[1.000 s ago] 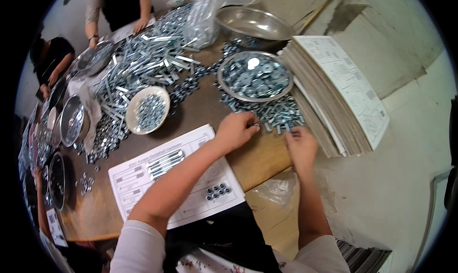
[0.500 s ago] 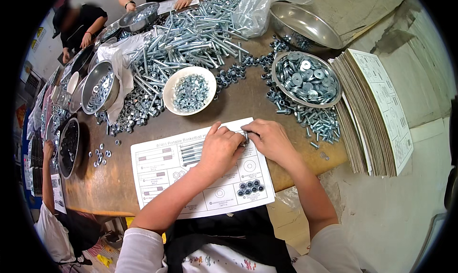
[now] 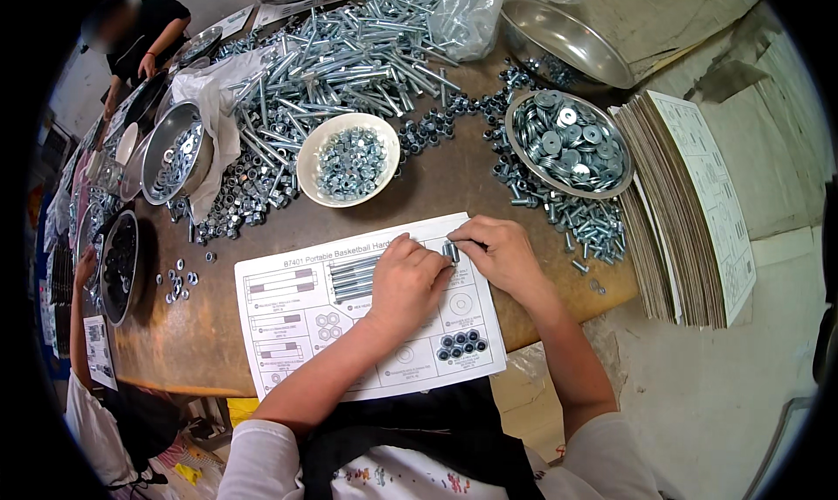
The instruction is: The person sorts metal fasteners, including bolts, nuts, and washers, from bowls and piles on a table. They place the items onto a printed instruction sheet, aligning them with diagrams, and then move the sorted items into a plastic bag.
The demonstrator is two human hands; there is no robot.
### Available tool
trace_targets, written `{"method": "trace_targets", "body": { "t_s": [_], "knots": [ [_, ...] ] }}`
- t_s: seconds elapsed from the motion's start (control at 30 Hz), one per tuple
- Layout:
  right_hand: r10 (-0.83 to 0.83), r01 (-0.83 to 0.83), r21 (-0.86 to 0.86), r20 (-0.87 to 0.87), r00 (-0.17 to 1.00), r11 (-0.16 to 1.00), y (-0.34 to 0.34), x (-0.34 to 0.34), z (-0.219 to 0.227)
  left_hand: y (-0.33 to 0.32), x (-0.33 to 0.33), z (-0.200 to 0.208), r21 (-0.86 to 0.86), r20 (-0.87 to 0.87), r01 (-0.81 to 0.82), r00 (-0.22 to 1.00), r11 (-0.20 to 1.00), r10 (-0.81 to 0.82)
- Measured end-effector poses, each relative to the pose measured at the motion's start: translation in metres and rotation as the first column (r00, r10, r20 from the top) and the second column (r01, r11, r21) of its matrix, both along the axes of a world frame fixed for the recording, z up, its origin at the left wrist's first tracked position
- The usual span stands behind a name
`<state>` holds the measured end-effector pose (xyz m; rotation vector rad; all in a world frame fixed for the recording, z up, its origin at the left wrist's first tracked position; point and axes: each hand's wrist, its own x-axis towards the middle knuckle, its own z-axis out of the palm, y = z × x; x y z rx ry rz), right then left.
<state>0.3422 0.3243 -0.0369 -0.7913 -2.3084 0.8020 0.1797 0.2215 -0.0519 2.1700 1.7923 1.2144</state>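
Observation:
A white printed sheet with outlined hardware drawings lies at the table's front edge, under both hands. A row of long bolts rests on its upper middle, partly covered by my left hand. The left fingers are closed, and what they hold is hidden. Close to their right, my right hand pinches at the upper end of short bolts, which stand out below its fingertips. Several dark-ringed lock nuts sit in rows at the sheet's lower right.
Beyond the sheet is a white bowl of nuts. Right of it stand a steel bowl of washers, loose short bolts and a cardboard stack. A pile of long bolts covers the back. Co-workers sit at the left.
The view has shifted slightly. My hands have drawn a little apart, so the short bolts between them show more clearly. A co-worker's bowl at the back has moved.

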Motion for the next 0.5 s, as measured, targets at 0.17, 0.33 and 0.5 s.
{"method": "trace_targets", "body": {
  "t_s": [0.17, 0.33, 0.5],
  "knots": [
    [-0.032, 0.031, 0.038, 0.022, 0.999, 0.999, -0.001, 0.004, -0.008, -0.001, 0.002, 0.001, -0.030, -0.039, -0.009, 0.999, 0.999, 0.008],
    [-0.057, 0.046, 0.118, 0.092, 0.994, 0.992, -0.011, 0.006, 0.017, -0.004, -0.006, 0.037, -0.180, 0.016, 0.069, 0.998, 0.981, -0.067],
    [-0.388, 0.379, 0.300, -0.032, 0.921, 0.875, 0.024, 0.053, 0.084, -0.036, -0.050, 0.168, -0.041, 0.891, 0.736, 0.333, 0.676, -0.308]
  ]
}}
